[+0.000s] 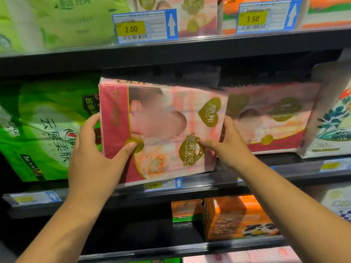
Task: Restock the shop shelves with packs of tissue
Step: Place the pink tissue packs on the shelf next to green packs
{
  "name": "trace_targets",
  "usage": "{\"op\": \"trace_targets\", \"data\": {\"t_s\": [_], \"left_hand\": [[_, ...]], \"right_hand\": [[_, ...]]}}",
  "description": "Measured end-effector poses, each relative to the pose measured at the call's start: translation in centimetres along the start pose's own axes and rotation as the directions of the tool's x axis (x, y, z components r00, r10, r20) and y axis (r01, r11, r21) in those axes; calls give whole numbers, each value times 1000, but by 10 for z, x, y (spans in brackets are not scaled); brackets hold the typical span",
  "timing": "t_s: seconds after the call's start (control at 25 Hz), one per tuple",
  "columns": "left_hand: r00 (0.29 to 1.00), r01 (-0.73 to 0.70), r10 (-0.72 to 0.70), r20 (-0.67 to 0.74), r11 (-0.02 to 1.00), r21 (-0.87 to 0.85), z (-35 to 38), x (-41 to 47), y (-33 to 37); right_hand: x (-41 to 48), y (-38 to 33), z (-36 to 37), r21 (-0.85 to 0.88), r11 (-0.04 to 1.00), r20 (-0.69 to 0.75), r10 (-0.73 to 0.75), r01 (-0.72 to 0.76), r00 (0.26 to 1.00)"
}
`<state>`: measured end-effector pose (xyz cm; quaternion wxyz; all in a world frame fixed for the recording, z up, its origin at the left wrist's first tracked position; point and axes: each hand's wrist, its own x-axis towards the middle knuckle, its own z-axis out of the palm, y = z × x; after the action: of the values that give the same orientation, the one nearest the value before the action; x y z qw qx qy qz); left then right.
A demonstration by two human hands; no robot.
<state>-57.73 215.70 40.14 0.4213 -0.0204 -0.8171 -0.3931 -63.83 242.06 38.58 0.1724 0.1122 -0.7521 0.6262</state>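
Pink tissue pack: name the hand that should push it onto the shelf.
Right, probably: right hand holds the pink tissue pack's open side, ahead of the shelved pink pack; left hand's fingers sit tight beside the green pack.

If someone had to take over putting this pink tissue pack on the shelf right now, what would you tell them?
Left hand: grips the left edge of the pink tissue pack.
Right hand: grips its right edge.
The pack is tilted at the front of the middle shelf, between a green pack and a matching pink pack already in place.
Done: pack brought to the gap.
Left: push it in, straighten it, let go.
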Motion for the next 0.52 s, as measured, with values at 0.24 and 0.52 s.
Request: {"op": "trace_targets", "data": {"t_s": [0.24,0.52], "left_hand": [[1000,-11,11,8,999,-31,30,-1,1],[999,-4,8,36,994,-105,50,6,-19]], "right_hand": [[11,1,-9,-19,999,-69,-45,44,997],[-1,-3,-12,-253,966,-105,-80,51,991]]}}
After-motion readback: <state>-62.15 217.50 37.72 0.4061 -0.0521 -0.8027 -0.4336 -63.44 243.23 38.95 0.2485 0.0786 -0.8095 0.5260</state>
